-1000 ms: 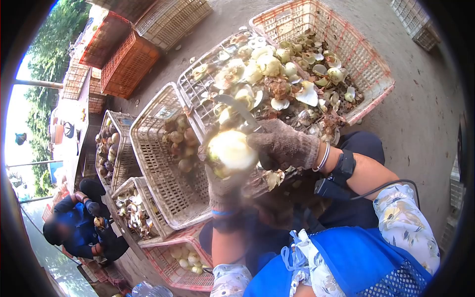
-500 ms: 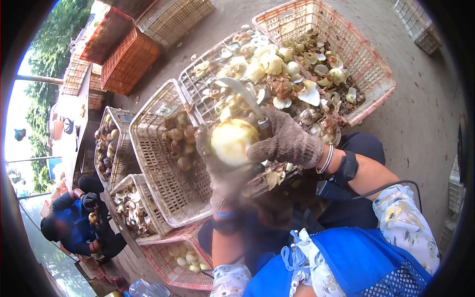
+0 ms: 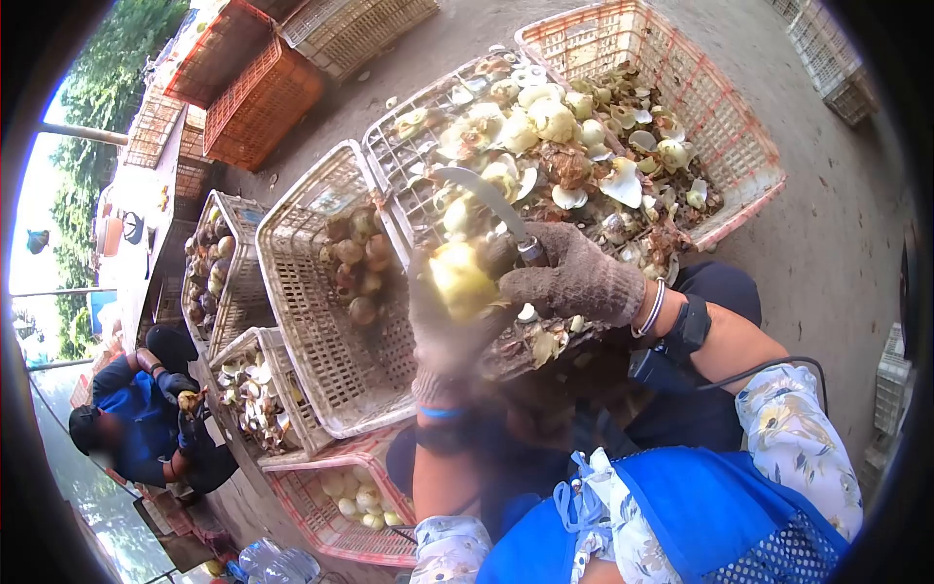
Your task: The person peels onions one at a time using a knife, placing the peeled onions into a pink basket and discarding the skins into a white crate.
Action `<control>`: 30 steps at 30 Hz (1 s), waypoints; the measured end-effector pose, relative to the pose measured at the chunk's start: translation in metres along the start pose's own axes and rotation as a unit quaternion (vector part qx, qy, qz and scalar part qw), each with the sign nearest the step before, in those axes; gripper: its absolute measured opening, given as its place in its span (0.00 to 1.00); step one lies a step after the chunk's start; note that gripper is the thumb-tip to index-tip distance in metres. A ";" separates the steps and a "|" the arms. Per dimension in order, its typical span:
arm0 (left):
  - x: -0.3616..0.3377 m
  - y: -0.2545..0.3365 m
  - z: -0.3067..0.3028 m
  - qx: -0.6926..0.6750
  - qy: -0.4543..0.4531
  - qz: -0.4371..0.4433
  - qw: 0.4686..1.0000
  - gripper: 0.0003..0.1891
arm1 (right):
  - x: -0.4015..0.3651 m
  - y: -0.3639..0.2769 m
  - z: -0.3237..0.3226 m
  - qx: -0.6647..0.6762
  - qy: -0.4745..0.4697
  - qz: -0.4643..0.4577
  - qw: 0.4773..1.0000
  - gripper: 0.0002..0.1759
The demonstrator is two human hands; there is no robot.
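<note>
My right hand (image 3: 584, 277), in a brown knitted glove, is closed around the handle of a curved knife (image 3: 489, 198). The blade points up and to the left, over the peelings. A peeled, pale yellow onion (image 3: 461, 279) sits in my left hand (image 3: 438, 336), also gloved and blurred here, with its fingers largely hidden. My right thumb is right at the onion's side. Just beyond both hands, onion skins and pale peeled pieces (image 3: 553, 122) lie heaped on a mesh crate.
To the left stands a whitish crate (image 3: 336, 409) with brown unpeeled onions (image 3: 358, 255) inside. Below it, a red crate (image 3: 326, 540) holds peeled onions (image 3: 365, 498). A co-worker (image 3: 146, 419) in blue sits at far left among more crates. Orange crates (image 3: 261, 107) are stacked behind.
The onion has been turned in my left hand and shows a different side. The knife stays in my right hand, and the whole view has shifted slightly.
</note>
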State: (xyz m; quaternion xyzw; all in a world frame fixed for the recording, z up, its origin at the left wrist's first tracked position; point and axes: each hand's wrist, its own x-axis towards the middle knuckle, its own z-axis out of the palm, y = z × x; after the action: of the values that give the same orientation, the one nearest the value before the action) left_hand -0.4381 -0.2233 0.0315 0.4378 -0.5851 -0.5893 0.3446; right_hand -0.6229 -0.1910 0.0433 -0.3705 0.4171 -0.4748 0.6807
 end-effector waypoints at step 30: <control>-0.007 0.002 -0.016 -0.077 -0.031 -0.002 0.997 0.51 | -0.004 0.035 0.008 -0.212 -0.015 -0.097 0.972 0.11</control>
State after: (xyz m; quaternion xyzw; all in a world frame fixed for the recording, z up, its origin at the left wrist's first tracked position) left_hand -0.4207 -0.2237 0.0351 0.3924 -0.5479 -0.6465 0.3577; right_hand -0.6049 -0.1765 0.0158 -0.5521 0.4600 -0.4335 0.5438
